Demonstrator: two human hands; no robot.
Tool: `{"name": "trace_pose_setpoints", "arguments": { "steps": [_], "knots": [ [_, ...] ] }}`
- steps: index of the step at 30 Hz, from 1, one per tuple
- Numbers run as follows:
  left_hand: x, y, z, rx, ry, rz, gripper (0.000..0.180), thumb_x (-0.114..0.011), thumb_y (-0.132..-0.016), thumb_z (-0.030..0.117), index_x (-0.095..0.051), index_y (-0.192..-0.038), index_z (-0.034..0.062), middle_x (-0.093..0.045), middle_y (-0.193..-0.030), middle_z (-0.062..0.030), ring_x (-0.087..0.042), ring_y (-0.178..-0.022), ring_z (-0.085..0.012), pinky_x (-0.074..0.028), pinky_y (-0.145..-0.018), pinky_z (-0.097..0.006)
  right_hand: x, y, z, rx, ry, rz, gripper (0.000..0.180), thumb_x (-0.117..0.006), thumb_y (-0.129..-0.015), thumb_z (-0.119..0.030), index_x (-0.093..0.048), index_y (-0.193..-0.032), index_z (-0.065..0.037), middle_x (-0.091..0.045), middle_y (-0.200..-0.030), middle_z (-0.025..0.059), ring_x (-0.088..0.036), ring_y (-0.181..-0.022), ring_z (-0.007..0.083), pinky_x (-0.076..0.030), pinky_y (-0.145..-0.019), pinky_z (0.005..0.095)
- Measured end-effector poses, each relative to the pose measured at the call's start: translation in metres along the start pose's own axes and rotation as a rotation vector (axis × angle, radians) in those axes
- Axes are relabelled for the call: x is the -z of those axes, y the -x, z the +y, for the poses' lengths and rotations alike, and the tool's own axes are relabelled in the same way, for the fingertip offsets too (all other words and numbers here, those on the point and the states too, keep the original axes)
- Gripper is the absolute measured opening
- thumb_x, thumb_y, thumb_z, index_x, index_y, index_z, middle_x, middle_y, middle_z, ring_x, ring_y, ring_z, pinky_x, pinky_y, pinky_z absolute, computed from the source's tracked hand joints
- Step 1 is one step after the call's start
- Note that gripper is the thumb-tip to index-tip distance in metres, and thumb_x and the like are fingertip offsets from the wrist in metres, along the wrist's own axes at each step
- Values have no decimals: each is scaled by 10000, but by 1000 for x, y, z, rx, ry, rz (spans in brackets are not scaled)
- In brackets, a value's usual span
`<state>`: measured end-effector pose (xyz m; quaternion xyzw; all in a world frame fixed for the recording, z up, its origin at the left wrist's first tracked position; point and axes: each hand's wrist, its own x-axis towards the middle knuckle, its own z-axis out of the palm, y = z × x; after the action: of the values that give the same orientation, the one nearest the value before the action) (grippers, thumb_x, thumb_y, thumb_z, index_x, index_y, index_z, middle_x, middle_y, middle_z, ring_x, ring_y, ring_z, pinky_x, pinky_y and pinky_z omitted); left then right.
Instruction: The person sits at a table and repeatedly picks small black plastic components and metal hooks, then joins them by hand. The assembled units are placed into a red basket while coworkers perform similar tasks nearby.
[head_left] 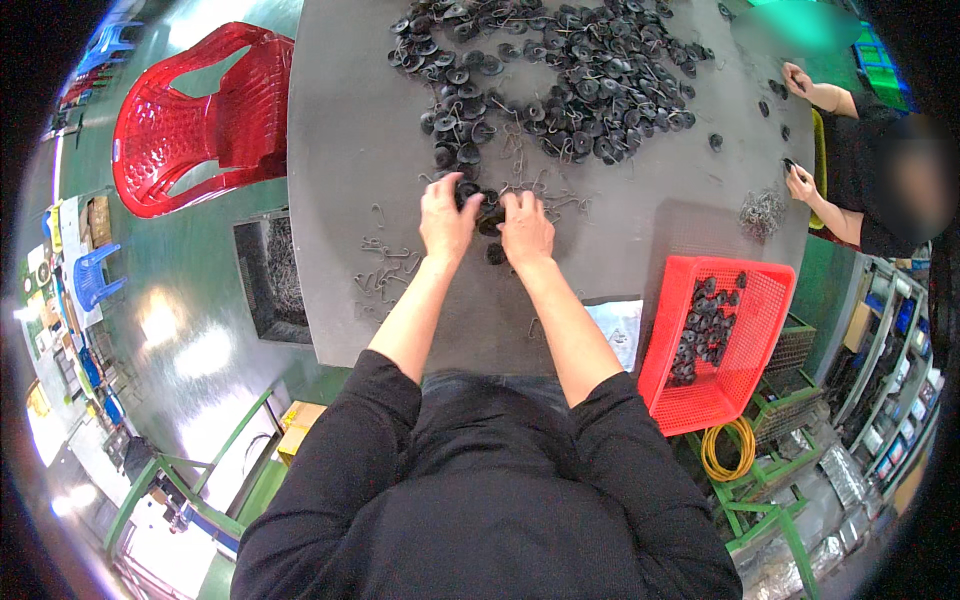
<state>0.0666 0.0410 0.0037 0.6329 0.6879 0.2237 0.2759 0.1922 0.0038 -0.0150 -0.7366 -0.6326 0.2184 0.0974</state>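
Observation:
Over the grey table, my left hand (447, 217) curls its thumb and fingers around a black disc (466, 190). Beside it, my right hand (527, 232) has its bent fingertips against more black discs (490, 224) between the two hands; its grip is partly hidden. Another black disc (495, 254) lies just below, nearer my body. Loose bent wire hooks (385, 270) are scattered left of my left wrist, and more wire hooks (565, 200) lie beyond my right hand. A large pile of black discs with wire hooks (600, 85) spreads over the far part.
A red plastic basket (655, 345) holding black pieces stands at the table's right edge. A tangle of wire hooks (762, 215) lies near a co-worker (860, 190) across the right side. A red chair (200, 120) and a dark bin (255, 290) stand to the left.

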Motion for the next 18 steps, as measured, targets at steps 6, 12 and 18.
{"name": "trace_pose_setpoints", "arguments": {
  "steps": [6,12,18],
  "knots": [
    [-26,2,7,-201,-40,-335,201,-637,-780,193,-617,-948,85,-624,-842,-95,-611,-812,-272,-484,-716,-363,22,18,53,-274,-199,-88,258,-618,-731,-51,-520,-959,-119,-561,-868,76,-575,-878,280,-470,-727,402],
    [4,-18,-6,29,243,-653,238,-624,-800,167,-646,-998,36,-677,-820,-91,-632,-744,-154,-478,-692,-290,39,32,47,-205,-142,-36,385,-714,-703,-144,-503,-1025,-138,-508,-1011,74,-551,-944,281,-475,-744,409],
    [61,-28,-21,74,751,-959,209,-559,-845,106,-615,-1029,23,-643,-917,-32,-592,-901,-113,-465,-774,-240,35,43,30,-270,169,-85,452,-753,-662,-161,-499,-1035,-132,-487,-1030,72,-538,-956,283,-476,-738,409]
  ]
}}
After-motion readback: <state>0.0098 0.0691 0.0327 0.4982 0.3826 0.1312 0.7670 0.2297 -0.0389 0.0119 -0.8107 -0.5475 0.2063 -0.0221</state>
